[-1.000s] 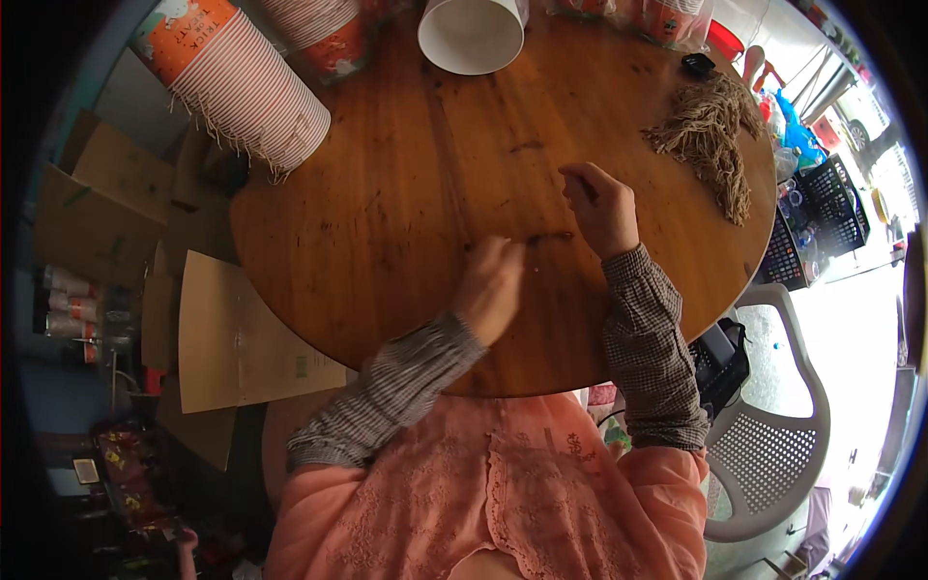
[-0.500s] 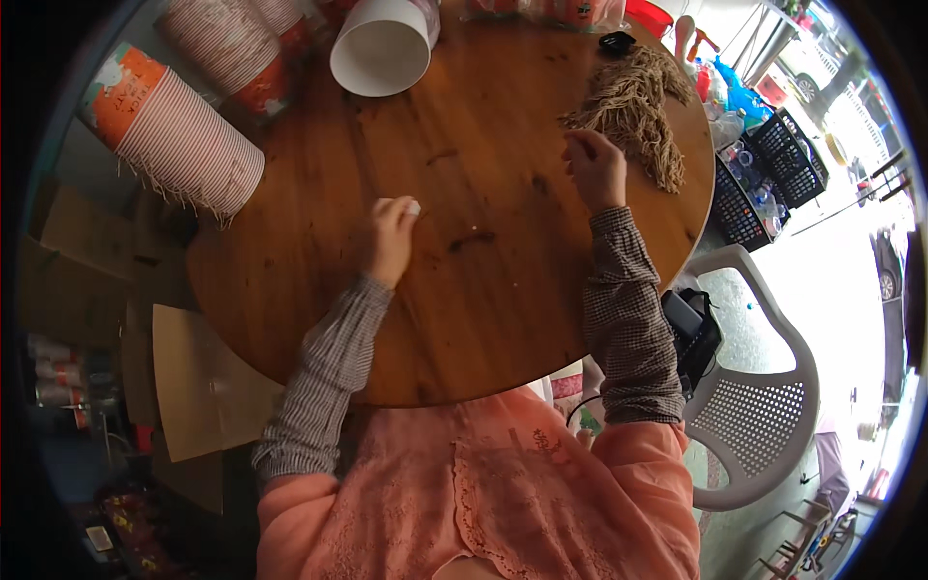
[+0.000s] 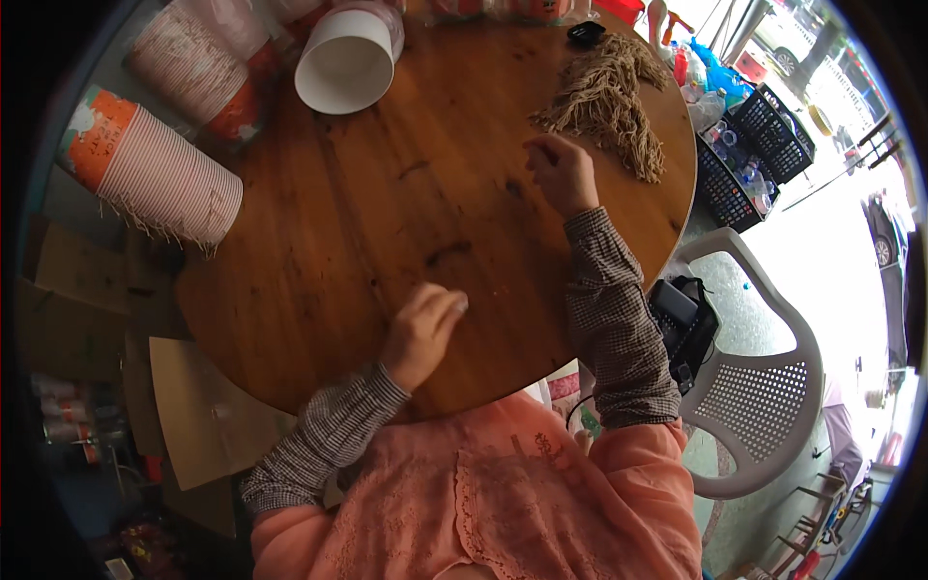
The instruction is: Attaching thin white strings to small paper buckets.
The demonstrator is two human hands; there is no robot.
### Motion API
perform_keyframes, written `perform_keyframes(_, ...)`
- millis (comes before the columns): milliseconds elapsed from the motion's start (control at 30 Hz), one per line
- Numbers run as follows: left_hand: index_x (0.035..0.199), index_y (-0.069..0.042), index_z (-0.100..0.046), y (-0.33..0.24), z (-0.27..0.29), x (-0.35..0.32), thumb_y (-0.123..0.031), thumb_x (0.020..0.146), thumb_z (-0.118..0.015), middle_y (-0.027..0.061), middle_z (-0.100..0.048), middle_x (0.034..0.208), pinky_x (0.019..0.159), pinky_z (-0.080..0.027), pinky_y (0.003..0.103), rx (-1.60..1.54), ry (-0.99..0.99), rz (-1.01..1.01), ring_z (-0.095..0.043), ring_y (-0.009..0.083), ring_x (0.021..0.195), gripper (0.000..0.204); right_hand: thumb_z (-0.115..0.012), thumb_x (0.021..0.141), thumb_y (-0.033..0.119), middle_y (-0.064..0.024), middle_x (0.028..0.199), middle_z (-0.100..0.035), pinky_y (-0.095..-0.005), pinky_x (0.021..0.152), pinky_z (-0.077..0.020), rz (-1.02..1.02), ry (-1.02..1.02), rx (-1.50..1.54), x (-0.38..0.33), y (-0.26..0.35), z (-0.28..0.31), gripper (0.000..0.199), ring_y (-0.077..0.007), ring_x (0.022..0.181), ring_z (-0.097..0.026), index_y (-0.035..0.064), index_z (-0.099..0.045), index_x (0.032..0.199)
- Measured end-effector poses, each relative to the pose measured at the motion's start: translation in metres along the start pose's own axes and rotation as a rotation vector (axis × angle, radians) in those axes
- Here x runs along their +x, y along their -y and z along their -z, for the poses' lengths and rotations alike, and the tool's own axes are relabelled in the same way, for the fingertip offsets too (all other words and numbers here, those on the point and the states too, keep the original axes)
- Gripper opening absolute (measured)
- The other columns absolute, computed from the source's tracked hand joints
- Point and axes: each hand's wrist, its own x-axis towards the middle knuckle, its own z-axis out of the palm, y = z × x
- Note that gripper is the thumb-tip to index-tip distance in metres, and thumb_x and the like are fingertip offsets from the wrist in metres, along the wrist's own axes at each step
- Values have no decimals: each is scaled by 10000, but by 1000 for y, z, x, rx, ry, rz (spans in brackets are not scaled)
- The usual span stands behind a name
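Low over the near half of the round wooden table [image 3: 319,280], my left hand [image 3: 422,336] is closed, with a small whitish wad [image 3: 461,303] showing at its fingertips. My right hand [image 3: 563,176] hovers over the right part of the table, its fingers curled in; whatever they may hold is hidden. Just beyond that hand lies a heap of tan strings [image 3: 614,101]. A white paper bucket [image 3: 345,63] rests on its side at the far edge, its mouth toward me. At far left lies a long stack of nested paper cups [image 3: 169,169] with strings hanging from it.
More wrapped cup stacks [image 3: 193,63] stand at the far left. A small black object [image 3: 586,35] sits behind the strings. To the right are a white plastic chair [image 3: 754,406] with a black bag [image 3: 681,314], and black crates [image 3: 739,174] of bottles. Cardboard [image 3: 208,411] leans at the left.
My left hand has come toward me and a little right across the tabletop, the whitish wad still at its fingertips. My right hand stays near the strings; the view has shifted slightly.
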Motion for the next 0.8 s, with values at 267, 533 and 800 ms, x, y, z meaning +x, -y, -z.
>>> perform_keyframes(267, 928, -15, -661, -22, -67, 61, -79, 852, -671, 152, -612, 896, 756, -509, 347, -172, 45, -121, -618, 312, 852, 101, -596, 892, 116, -83, 726, -680, -285, 573, -519, -199, 2, 227, 10, -23, 3, 173, -138, 617, -639, -8, -687, 972)
perform_keyframes(533, 985, 13, -610, 20, -33, 58, 15, 856, -574, 160, -565, 928, 749, -493, 406, 115, -58, -41, -587, 333, 862, 134, -585, 921, 104, -54, 739, -654, -239, 483, -486, -313, -76, 422, 24, -16, 23, 175, -103, 555, -588, -7, -670, 1027)
perform_keyframes(800, 951, -17, -653, -26, -64, 62, -45, 861, -644, 147, -605, 910, 733, -503, 359, -164, -78, -152, -612, 316, 840, 95, -582, 919, 114, -60, 716, -652, -241, 477, -475, -315, -117, 501, 10, -26, 21, 173, -101, 552, -585, -4, -674, 1006)
